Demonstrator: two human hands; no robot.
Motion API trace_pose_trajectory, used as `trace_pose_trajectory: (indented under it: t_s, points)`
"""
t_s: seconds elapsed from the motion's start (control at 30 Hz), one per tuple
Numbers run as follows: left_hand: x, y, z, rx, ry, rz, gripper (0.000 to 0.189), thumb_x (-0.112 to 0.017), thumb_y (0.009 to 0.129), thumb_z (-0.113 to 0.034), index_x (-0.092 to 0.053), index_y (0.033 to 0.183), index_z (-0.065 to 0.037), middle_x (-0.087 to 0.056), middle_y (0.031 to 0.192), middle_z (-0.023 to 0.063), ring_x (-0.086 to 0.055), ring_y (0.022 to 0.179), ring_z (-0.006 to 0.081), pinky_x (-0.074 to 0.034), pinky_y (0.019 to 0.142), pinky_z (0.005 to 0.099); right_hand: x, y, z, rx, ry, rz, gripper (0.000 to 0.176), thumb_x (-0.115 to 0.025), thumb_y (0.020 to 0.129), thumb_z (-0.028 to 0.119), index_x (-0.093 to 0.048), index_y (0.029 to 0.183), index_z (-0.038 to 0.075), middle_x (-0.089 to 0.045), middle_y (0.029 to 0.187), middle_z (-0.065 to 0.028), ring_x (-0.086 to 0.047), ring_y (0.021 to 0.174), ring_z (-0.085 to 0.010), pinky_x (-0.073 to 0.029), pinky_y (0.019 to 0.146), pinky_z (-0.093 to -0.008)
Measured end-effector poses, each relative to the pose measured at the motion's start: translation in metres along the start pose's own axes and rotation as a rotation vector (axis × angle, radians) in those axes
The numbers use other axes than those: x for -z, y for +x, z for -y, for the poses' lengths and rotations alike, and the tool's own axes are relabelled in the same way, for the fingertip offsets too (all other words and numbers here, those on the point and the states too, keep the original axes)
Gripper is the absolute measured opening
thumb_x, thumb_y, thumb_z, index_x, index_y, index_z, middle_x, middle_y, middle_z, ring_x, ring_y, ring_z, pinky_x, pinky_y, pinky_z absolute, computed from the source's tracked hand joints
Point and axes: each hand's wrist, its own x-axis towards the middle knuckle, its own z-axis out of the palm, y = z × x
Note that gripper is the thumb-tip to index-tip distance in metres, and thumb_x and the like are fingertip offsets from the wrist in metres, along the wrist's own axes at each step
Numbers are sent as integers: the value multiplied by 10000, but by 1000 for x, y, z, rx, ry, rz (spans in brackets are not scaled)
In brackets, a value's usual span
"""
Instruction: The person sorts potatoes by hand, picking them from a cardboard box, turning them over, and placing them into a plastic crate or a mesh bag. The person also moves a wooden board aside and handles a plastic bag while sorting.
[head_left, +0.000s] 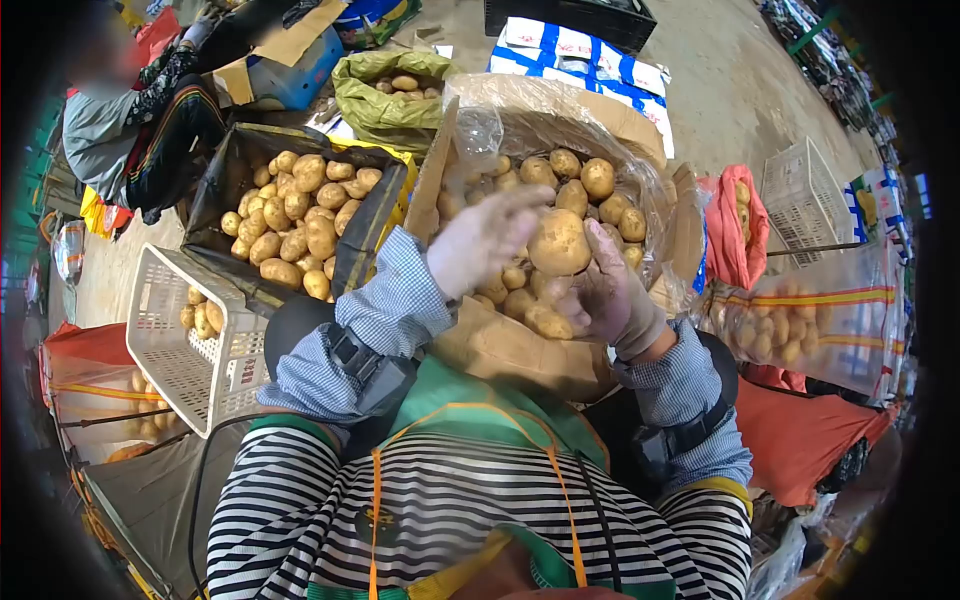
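Note:
A large round potato (558, 244) is held up over the open cardboard box (520, 350), in front of my chest. My right hand (612, 295), in a pale dirty glove, has its fingers and thumb around the potato's right and lower side. My left hand (485, 242), gloved too and blurred by motion, is at the potato's left with its fingers stretched out; whether it touches the potato is hard to see. Beneath both hands, several loose potatoes (597, 178) fill the box, which has a clear plastic liner (655, 200).
To the left stand a black-sided bin (345, 255) of potatoes and a tilted white crate (165, 345). Behind are a green sack (375, 110) and a blue-and-white package (590, 70). A red bag (735, 210) and clear bag (850, 340) stand right. Another person (110, 130) sits upper left.

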Motion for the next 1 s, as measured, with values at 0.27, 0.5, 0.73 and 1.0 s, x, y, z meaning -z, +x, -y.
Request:
trace_pose_trajectory:
  t_s: [0.27, 0.5, 0.73, 1.0]
  points:
    - [-21, -3, 9, -155, 602, 63, 753, -768, 716, -451, -510, 1234, 32, -588, 1138, 240, -584, 1054, 381, -460, 927, 423, 25, 30, -45, -51, 377, 395, 646, -340, 952, 647, -487, 1256, 96, -630, 977, -120, -594, 681, -161, -484, 616, -217]
    - [-21, -8, -4, -67, 571, 44, 673, -732, 774, -381, -506, 1267, 17, -631, 1077, 200, -625, 999, 311, -483, 896, 379, 26, 37, -68, 723, -827, -50, 556, -444, 985, 344, -312, 1412, 14, -457, 1353, -165, -466, 1265, -222, -341, 1095, -348]
    - [-15, 0, 20, -62, -47, -142, 613, -644, 850, -468, -555, 1200, 27, -634, 1034, 280, -617, 1032, 383, -465, 932, 430, -3, 42, -43, 170, -49, 61, 630, -537, 925, 288, -283, 1401, -38, -517, 1278, -164, -491, 1243, -226, -315, 1112, -378]
    - [2, -3, 14, -34, 579, -69, 416, -590, 931, -337, -592, 1202, -22, -675, 985, 192, -664, 869, 262, -509, 803, 335, 12, 75, -75, 384, -292, 0, 735, -643, 857, 223, -249, 1390, -97, -586, 1194, -164, -519, 1217, -229, -286, 1132, -413]
